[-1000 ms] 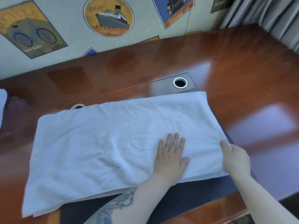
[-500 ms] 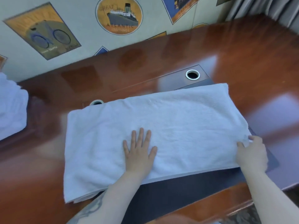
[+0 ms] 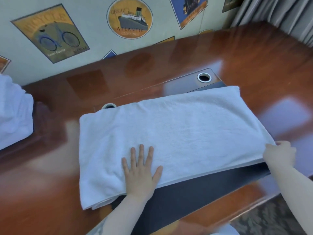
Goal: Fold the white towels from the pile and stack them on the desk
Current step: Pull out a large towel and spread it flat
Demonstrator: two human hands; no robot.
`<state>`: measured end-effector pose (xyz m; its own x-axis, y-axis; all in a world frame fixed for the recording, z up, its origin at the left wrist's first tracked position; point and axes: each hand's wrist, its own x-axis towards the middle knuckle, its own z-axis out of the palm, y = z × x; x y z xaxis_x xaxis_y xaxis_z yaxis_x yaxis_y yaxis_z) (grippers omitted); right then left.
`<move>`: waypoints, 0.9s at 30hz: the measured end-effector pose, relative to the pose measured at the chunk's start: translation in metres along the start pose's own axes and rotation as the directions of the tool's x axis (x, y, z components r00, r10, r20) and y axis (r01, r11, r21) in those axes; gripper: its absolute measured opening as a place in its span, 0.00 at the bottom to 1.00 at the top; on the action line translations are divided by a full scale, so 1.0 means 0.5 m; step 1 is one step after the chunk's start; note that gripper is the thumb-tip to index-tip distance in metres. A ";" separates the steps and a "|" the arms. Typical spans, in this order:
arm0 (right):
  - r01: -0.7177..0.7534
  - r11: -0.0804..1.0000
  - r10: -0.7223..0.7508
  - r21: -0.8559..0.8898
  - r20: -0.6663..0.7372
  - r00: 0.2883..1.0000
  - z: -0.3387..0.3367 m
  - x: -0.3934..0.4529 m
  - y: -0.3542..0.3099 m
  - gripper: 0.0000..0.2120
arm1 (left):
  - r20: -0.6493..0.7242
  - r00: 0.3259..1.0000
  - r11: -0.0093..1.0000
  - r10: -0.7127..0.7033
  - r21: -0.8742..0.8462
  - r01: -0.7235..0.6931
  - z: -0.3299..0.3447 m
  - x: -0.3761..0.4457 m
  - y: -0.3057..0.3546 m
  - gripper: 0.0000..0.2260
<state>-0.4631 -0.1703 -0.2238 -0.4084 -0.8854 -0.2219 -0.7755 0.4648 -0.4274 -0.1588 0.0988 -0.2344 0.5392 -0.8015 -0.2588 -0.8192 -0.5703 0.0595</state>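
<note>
Hands: left hand (image 3: 141, 173) flat on towel (image 3: 177, 133), right hand (image 3: 279, 154) pinching corner.

Glossy reddish-brown desk (image 3: 254, 53) with a dark inset pad (image 3: 194, 199) and two metal-ringed cable holes (image 3: 204, 77). Behind, pale wall (image 3: 94, 17) papered with vintage posters: bicycle (image 3: 50, 33), ocean liner (image 3: 129, 17). Grey curtain (image 3: 279, 12) at far right. Patterned carpet (image 3: 264, 219) below.
</note>
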 end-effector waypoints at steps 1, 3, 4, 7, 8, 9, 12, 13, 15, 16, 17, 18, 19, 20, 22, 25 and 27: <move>0.014 0.998 -0.016 -0.062 -0.024 1.000 -0.008 -0.007 -0.001 0.17 | -0.007 0.999 0.999 0.035 0.006 -0.035 -0.001 -0.004 -0.009 0.32; 0.130 0.973 -0.159 -0.192 -0.146 0.976 -0.013 -0.045 -0.018 0.20 | -0.035 0.998 0.998 0.061 0.014 -0.060 0.008 -0.013 -0.035 0.32; 0.255 0.948 -0.291 -0.191 -0.193 0.937 -0.005 -0.085 -0.034 0.23 | -0.056 0.997 0.999 0.049 0.010 -0.048 0.014 -0.017 -0.050 0.33; 0.723 0.688 -0.722 -0.065 0.050 0.691 0.085 -0.287 -0.105 0.23 | -0.095 0.995 1.000 -0.028 -0.010 0.028 0.024 -0.027 -0.074 0.34; 0.834 0.552 -0.810 -0.020 0.226 0.541 0.130 -0.366 -0.125 0.23 | -0.093 0.993 0.998 -0.069 -0.015 0.068 0.024 -0.033 -0.078 0.34; 0.905 0.425 -0.840 0.018 0.380 0.387 0.171 -0.434 -0.134 0.24 | -0.090 0.989 0.993 -0.119 -0.022 0.118 0.023 -0.041 -0.084 0.33; 0.982 0.176 -0.787 -0.062 0.590 0.179 0.236 -0.516 -0.114 0.28 | -0.090 0.967 0.968 -0.239 -0.105 0.230 0.016 -0.071 -0.119 0.34; 0.981 0.157 -0.790 -0.110 0.583 0.191 0.241 -0.507 -0.099 0.28 | -0.088 0.966 0.964 -0.242 -0.137 0.229 0.013 -0.079 -0.134 0.35; 0.954 0.215 -0.796 -0.207 0.529 0.294 0.233 -0.466 -0.069 0.30 | -0.075 0.966 0.960 -0.247 -0.156 0.233 0.011 -0.088 -0.149 0.36; 0.927 0.274 -0.782 -0.257 0.502 0.370 0.222 -0.440 -0.057 0.31 | -0.069 0.963 0.955 -0.261 -0.161 0.248 0.011 -0.088 -0.148 0.36; 0.892 0.342 -0.758 -0.294 0.474 0.447 0.211 -0.413 -0.048 0.31 | -0.062 0.957 0.947 -0.284 -0.172 0.270 0.010 -0.087 -0.143 0.36; 0.857 0.408 -0.728 -0.314 0.454 0.513 0.199 -0.385 -0.041 0.31 | -0.064 0.950 0.940 -0.305 -0.183 0.289 0.007 -0.085 -0.137 0.36; 0.824 0.465 -0.698 -0.324 0.438 0.567 0.185 -0.354 -0.034 0.31 | -0.072 0.945 0.935 -0.318 -0.189 0.300 0.005 -0.083 -0.131 0.35; 0.790 0.518 -0.668 -0.328 0.422 0.613 0.170 -0.320 -0.025 0.31 | -0.079 0.943 0.933 -0.323 -0.192 0.303 0.004 -0.084 -0.128 0.35; 0.717 0.614 -0.605 -0.330 0.387 0.696 0.132 -0.247 -0.001 0.32 | -0.093 0.944 0.936 -0.317 -0.193 0.295 0.003 -0.086 -0.127 0.35; 0.559 0.744 -0.460 -0.366 0.325 0.826 0.074 -0.149 0.034 0.32 | -0.054 0.928 0.910 -0.368 -0.228 0.347 -0.008 -0.071 -0.104 0.32; 0.412 0.832 -0.326 -0.372 0.274 0.905 0.043 -0.106 0.036 0.32 | -0.041 0.946 0.922 -0.321 -0.240 0.302 -0.018 -0.029 -0.044 0.27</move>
<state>-0.4451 -0.1150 -0.2383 0.0151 -0.9534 -0.3012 -0.9924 0.0226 -0.1212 -0.1466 0.1212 -0.2232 0.7808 -0.5830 -0.2245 -0.5460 -0.8115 0.2085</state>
